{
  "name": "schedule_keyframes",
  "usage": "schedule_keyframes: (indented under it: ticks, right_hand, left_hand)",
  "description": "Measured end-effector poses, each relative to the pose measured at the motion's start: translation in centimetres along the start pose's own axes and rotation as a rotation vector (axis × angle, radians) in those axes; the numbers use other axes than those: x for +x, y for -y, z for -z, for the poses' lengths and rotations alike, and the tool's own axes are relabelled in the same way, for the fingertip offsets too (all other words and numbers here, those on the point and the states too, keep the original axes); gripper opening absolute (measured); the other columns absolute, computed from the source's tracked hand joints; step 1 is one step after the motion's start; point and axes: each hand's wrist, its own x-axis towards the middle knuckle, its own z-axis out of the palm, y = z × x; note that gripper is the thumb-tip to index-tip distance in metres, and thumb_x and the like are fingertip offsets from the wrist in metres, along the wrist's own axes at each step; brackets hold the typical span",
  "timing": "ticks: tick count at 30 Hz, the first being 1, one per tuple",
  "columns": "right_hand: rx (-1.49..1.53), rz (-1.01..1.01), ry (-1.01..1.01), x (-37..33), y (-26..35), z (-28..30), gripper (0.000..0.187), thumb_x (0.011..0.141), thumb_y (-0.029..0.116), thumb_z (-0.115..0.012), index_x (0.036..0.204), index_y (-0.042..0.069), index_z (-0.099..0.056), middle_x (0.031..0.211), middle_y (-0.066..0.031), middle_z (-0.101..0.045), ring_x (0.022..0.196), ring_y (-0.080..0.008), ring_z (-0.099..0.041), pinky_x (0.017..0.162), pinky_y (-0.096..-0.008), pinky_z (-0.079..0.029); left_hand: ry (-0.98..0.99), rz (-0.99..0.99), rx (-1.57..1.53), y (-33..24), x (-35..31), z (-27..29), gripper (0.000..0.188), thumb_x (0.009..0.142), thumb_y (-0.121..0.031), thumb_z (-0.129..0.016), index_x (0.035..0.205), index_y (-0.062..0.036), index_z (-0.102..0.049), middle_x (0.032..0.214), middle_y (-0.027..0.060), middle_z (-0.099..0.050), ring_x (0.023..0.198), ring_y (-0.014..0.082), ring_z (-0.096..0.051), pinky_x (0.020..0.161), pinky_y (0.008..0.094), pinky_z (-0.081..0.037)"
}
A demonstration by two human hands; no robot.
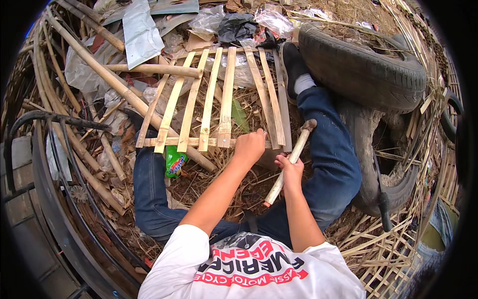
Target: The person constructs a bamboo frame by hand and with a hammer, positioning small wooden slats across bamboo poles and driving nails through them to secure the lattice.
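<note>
My right hand [290, 170] is wrapped round the pale wooden handle of a hammer [296, 155], whose dark head points away from me beside my right knee. My left hand [250, 146] is closed in a pinch at the near edge of a bamboo slat frame [204, 127]. Whatever its fingers hold is too small or hidden to name. Several split bamboo slats run away from me across a near crosspiece [193, 141] and a far one. A wider gap shows between the slats just beyond my left hand. The frame lies between my outstretched legs.
Worn tyres [363, 70] stand by my right leg. Bamboo poles [107, 82] lie at the left, with a black metal frame [55, 117] nearer me. Plastic bags [236, 27] and scraps cover the far ground. A green packet [174, 162] rests under the frame; woven bamboo strips [371, 249] lie at right.
</note>
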Motion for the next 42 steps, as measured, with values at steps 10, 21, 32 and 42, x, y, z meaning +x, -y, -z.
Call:
schedule_keyframes:
  ticks: [10, 21, 32, 42]
  right_hand:
    - [0.022, -0.026, 0.01, -0.7, 0.6, 0.4, 0.021, 0.083, 0.007, -0.073, 0.092, -0.002, -0.057, 0.089, -0.0109, -0.064, 0.076, -0.0173, -0.065, 0.068, -0.0306, -0.057]
    - [-0.162, 0.081, -0.066, 1.4, -2.4, 0.9, 0.021, 0.079, 0.009, -0.077, 0.087, 0.003, -0.059, 0.078, -0.0015, -0.058, 0.07, -0.0114, -0.053, 0.067, -0.0276, -0.043]
    - [-0.127, -0.06, -0.045, 1.8, -3.5, 1.5, 0.027, 0.082, 0.005, -0.073, 0.102, 0.0, -0.056, 0.096, -0.0075, -0.062, 0.084, -0.0174, -0.062, 0.076, -0.031, -0.054]
    - [-0.263, 0.098, -0.036, 0.3, -2.5, 2.3, 0.022, 0.079, 0.003, -0.073, 0.092, 0.002, -0.056, 0.082, -0.0036, -0.058, 0.069, -0.013, -0.056, 0.06, -0.0262, -0.046]
  left_hand:
    - [-0.013, -0.055, -0.045, 0.2, 0.4, 1.3, 0.029, 0.098, -0.023, -0.049, 0.082, -0.0007, -0.057, 0.061, 0.0209, -0.062, 0.06, 0.0385, -0.066, 0.054, 0.0478, -0.053]
    - [-0.594, 0.168, -0.131, 9.5, -2.7, 14.4, 0.031, 0.099, -0.02, -0.046, 0.092, 0.0033, -0.064, 0.091, 0.0167, -0.065, 0.086, 0.0376, -0.061, 0.084, 0.046, -0.044]
    - [-0.216, 0.683, 0.072, 26.7, -7.1, 20.8, 0.043, 0.099, -0.031, -0.042, 0.099, 0.0041, -0.066, 0.103, 0.0302, -0.064, 0.101, 0.0472, -0.06, 0.089, 0.0533, -0.047]
    - [0.249, 0.915, -0.347, 25.6, -8.7, 19.6, 0.042, 0.101, -0.032, -0.042, 0.085, 0.0024, -0.061, 0.082, 0.0201, -0.068, 0.068, 0.0345, -0.069, 0.062, 0.0456, -0.056]
